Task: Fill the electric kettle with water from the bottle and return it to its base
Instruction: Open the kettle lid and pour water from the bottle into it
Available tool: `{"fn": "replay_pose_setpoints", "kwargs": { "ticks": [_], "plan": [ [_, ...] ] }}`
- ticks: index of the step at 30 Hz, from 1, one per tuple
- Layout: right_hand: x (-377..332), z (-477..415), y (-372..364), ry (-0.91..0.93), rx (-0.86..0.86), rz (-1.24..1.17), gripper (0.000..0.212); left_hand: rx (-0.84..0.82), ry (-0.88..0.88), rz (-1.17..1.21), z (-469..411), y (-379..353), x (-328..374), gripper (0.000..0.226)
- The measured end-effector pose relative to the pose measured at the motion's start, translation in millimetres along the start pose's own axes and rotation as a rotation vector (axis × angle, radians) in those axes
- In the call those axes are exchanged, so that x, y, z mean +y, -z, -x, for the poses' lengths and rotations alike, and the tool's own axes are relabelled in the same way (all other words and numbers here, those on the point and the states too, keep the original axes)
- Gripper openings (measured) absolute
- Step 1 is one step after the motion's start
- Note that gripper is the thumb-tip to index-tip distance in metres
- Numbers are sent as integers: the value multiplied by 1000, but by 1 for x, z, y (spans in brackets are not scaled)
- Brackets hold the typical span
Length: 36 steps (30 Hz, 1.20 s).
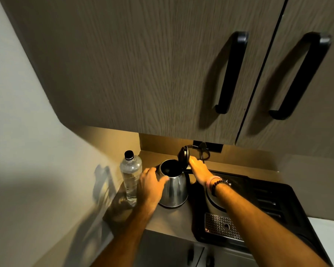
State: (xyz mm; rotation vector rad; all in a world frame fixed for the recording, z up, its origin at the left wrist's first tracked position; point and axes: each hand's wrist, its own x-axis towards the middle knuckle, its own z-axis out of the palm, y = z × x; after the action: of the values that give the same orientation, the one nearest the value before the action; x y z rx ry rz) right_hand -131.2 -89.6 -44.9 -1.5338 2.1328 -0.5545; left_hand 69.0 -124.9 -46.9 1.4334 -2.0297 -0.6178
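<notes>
We take the kettle (pixel 174 186) as our reference; it stands upright on the counter (pixel 174 218), off its base (pixel 215 201). Nearest to us, right of the kettle, a black tray (pixel 297 224) carries a perforated drip grate (pixel 221 226) and that round base, partly covered by the right forearm. The left hand (pixel 149 183) lies spread against the kettle's left flank, fingers loose, not clenched. The right hand (pixel 198 167) sits on the handle side at the top, fingers by the raised lid (pixel 183 156); we cannot tell how firmly it grips. The kettle mouth is open. Left of the kettle, just beside the left hand, the capped bottle (pixel 131 176) stands upright. Behind the kettle, a cord (pixel 202 153) runs to the wall. Above hang cabinet doors (pixel 143 64).
</notes>
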Motion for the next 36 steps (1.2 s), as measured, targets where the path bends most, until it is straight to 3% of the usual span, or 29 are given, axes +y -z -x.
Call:
{"fn": "replay_pose_setpoints", "kwargs": {
  "ticks": [2,5,7,10,13,19,26,29,32,34,36],
  "plan": [
    [5,-5,-2,12,58,176,57,280,-207,-39,6,22,4,19],
    [4,-5,-4,-40,113,328,67,585,-316,-23,-3,49,-5,14],
    [3,-3,-6,-77,123,360,72,528,-223,-5,-17,64,-12,29],
    [2,-2,-7,-111,126,334,73,257,-56,18,-36,74,-24,51],
    [1,1,-6,-126,106,289,72,133,-52,-1,-46,81,-31,48],
    [-2,2,-2,-141,59,238,72,119,-87,40,-54,92,-35,28],
    [-3,3,-2,-149,26,226,72,145,-15,104,-62,98,-36,51],
    [-3,4,-1,-145,25,217,72,298,-57,125,-52,98,-30,47],
    [-1,1,-2,-134,26,237,74,455,-262,114,-16,77,-28,32],
    [0,-1,-4,-132,27,241,75,359,-325,79,12,45,-40,27],
    [1,-3,-5,-131,33,239,75,183,-203,25,34,8,-61,28]
  ]
}}
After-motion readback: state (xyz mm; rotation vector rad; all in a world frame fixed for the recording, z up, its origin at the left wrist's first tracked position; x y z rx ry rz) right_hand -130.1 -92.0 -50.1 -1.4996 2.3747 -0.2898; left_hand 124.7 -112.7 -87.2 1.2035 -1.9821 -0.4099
